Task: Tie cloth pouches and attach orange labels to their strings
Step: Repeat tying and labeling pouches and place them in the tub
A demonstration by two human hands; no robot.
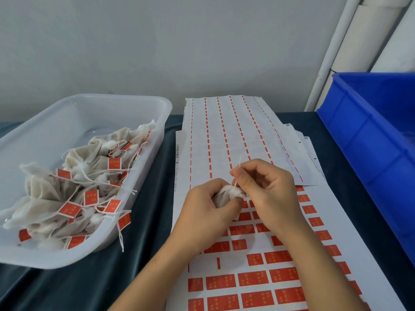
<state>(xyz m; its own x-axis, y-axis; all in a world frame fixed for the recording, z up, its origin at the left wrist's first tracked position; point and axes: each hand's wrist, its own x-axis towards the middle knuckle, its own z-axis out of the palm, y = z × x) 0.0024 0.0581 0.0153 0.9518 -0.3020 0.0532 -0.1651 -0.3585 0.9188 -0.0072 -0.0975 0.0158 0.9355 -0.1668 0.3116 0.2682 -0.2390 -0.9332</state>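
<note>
Fingers of left hand (203,206) curl round small white cloth pouch (226,194) at centre; right hand (267,191) pinches its thin white string (237,173); translucent plastic tub (125,108) of labelled pouches at 9 o'clock; orange label sheet (258,279) at 6 o'clock.

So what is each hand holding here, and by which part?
The left hand grips a white cloth pouch around its bunched body. The right hand pinches the pouch's string near the neck.
</note>
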